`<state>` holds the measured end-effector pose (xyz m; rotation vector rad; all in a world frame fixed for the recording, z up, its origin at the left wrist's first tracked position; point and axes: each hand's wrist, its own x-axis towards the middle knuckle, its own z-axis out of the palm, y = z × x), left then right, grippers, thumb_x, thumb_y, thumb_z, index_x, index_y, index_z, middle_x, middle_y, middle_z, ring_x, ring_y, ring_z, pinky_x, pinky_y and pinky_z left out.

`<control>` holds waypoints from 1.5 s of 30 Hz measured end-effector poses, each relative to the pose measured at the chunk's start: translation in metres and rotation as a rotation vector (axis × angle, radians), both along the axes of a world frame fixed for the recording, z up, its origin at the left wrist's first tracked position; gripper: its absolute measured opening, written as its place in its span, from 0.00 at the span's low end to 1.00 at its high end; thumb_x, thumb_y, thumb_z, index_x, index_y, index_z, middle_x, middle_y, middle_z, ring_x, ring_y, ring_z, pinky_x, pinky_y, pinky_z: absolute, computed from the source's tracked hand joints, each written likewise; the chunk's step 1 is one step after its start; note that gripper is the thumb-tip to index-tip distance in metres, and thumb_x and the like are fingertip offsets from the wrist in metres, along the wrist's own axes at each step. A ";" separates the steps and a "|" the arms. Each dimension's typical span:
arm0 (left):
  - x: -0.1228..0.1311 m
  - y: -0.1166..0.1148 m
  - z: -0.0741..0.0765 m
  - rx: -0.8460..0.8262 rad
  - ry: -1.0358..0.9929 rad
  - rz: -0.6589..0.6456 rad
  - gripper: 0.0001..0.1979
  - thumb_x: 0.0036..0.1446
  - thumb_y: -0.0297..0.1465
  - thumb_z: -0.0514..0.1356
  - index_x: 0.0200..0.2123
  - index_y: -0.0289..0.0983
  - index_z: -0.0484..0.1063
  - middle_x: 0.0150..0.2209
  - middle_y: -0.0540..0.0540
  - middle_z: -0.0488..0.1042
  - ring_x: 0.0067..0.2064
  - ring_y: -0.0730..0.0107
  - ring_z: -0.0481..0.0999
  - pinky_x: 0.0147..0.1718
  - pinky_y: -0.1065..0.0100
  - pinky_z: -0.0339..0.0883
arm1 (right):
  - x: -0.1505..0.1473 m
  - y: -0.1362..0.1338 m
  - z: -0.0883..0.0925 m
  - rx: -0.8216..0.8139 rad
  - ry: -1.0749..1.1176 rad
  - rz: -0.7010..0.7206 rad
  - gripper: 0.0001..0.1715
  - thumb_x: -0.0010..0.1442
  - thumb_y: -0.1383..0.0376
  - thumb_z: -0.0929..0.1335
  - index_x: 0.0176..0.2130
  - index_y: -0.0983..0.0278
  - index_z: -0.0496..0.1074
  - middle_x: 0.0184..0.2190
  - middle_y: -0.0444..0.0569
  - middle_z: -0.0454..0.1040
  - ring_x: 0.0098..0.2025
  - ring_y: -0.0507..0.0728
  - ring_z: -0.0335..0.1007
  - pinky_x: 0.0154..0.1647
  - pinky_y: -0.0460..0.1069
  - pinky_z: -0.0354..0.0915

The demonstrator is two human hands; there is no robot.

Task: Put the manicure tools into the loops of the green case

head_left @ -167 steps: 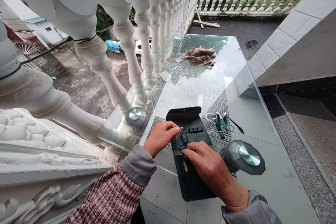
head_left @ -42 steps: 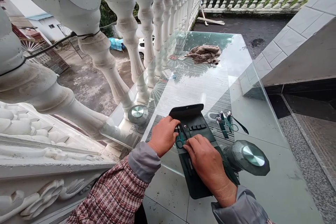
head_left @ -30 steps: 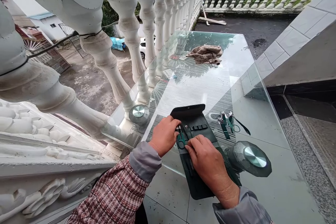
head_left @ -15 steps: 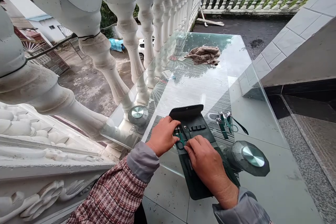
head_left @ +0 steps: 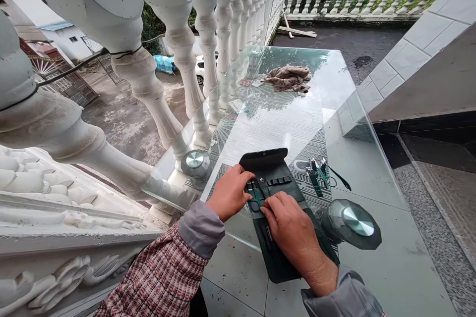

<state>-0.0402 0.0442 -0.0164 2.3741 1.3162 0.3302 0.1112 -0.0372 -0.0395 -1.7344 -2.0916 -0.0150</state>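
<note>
A dark green manicure case (head_left: 271,262) lies unfolded at the near edge of the glass table, its flap (head_left: 264,157) standing up at the far end. Small scissors (head_left: 256,198) with green handles sit at the case's left side. My left hand (head_left: 230,190) is closed on the case's left edge, thumb and forefinger beside the scissors. With fingertips pinched, my right hand (head_left: 290,228) grips the scissors by their finger loops and covers part of the case. Elastic loops (head_left: 279,181) show in the far section. Several nail clippers (head_left: 316,176) rest on the glass to the right.
The glass table (head_left: 275,124) stands on posts with round metal caps, one near left (head_left: 195,159) and one near right (head_left: 359,221). A crumpled brown cloth (head_left: 288,79) lies at the far end. White balusters (head_left: 182,49) run along the left; a tiled slope (head_left: 420,44) rises right.
</note>
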 end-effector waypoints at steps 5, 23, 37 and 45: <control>0.001 0.001 0.001 -0.008 0.003 0.014 0.23 0.45 0.31 0.67 0.46 0.40 0.68 0.43 0.46 0.66 0.45 0.63 0.66 0.43 0.65 0.65 | 0.000 0.000 -0.001 -0.012 -0.009 -0.001 0.09 0.61 0.66 0.61 0.28 0.63 0.64 0.28 0.47 0.64 0.34 0.56 0.59 0.32 0.48 0.53; -0.004 0.000 -0.001 0.040 0.036 -0.036 0.25 0.44 0.30 0.68 0.47 0.40 0.65 0.44 0.47 0.66 0.45 0.63 0.67 0.41 0.65 0.65 | 0.001 0.000 -0.003 -0.066 -0.014 -0.017 0.08 0.60 0.66 0.63 0.28 0.63 0.64 0.29 0.47 0.64 0.34 0.55 0.59 0.31 0.48 0.52; 0.003 -0.007 0.012 0.053 0.157 0.000 0.20 0.51 0.29 0.60 0.49 0.39 0.63 0.44 0.45 0.65 0.45 0.62 0.67 0.43 0.63 0.65 | 0.003 0.001 -0.004 -0.040 -0.025 -0.009 0.09 0.60 0.66 0.62 0.28 0.63 0.64 0.28 0.46 0.64 0.33 0.55 0.59 0.30 0.48 0.52; 0.003 -0.006 0.011 0.042 0.159 -0.002 0.24 0.48 0.36 0.64 0.48 0.40 0.62 0.45 0.45 0.65 0.45 0.61 0.67 0.42 0.62 0.66 | 0.002 0.001 -0.004 -0.052 -0.039 -0.011 0.09 0.60 0.66 0.63 0.27 0.63 0.64 0.28 0.46 0.64 0.33 0.55 0.59 0.30 0.48 0.52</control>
